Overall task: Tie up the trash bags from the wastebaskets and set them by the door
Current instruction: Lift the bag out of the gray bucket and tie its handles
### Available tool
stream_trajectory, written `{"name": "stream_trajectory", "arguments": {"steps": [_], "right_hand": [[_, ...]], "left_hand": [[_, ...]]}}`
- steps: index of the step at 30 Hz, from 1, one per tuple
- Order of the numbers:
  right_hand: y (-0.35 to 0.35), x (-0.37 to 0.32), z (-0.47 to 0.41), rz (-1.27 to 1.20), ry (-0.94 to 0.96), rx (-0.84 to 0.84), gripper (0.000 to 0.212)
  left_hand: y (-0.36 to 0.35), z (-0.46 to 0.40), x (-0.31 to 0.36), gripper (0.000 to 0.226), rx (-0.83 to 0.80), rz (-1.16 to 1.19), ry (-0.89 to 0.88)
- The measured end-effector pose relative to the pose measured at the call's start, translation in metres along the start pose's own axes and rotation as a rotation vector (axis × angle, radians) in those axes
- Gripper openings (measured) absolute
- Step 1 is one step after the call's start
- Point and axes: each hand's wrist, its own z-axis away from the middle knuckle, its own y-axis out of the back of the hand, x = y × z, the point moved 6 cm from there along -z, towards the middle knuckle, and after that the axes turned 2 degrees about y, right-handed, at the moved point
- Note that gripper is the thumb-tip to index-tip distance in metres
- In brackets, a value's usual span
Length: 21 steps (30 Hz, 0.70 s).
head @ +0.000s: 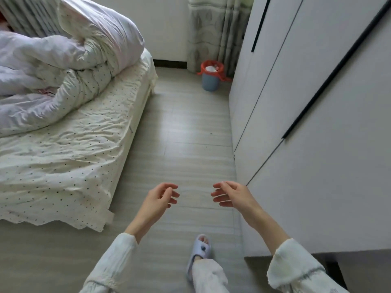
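A small blue wastebasket (210, 81) stands on the floor at the far end of the aisle, next to the curtain and the wardrobe corner. An orange-red trash bag (212, 64) lines it, folded over the rim, with white paper rubbish showing inside. My left hand (161, 197) and my right hand (230, 194) are held out in front of me low over the floor, far short of the basket. Both hands hold nothing and their fingers are loosely curled and apart.
A bed (69, 157) with a dotted sheet and a bunched white duvet (63, 60) fills the left side. A white wardrobe (306, 115) with black handles runs along the right. A narrow strip of wood floor (186, 132) lies between them. My slippered foot (201, 250) is below.
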Motion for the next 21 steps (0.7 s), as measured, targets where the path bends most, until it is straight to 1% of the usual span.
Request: {"name": "stream_trajectory", "arguments": {"steps": [5,10,15,18,21], "right_hand": [[0.004,-0.051,-0.114,-0.034,0.005,0.02,0.029],[0.008,-0.14,-0.226,-0.02,0.044,0.018,0.028],[0.012,-0.234,-0.332,0.041,0.097,0.0,0.027],[0.013,-0.273,-0.402,0.058,0.091,0.009,0.027],[0.012,-0.309,-0.482,0.046,0.078,0.034,0.027]], "left_hand": [[0.017,-0.112,0.037,0.023,-0.017,0.006,0.001],[0.055,-0.224,0.102,0.022,-0.011,-0.016,-0.007],[0.118,-0.338,0.173,0.022,0.083,0.022,-0.062],[0.145,-0.409,0.192,0.022,0.116,0.026,-0.045],[0.161,-0.492,0.209,0.022,0.103,0.029,-0.031]]}}
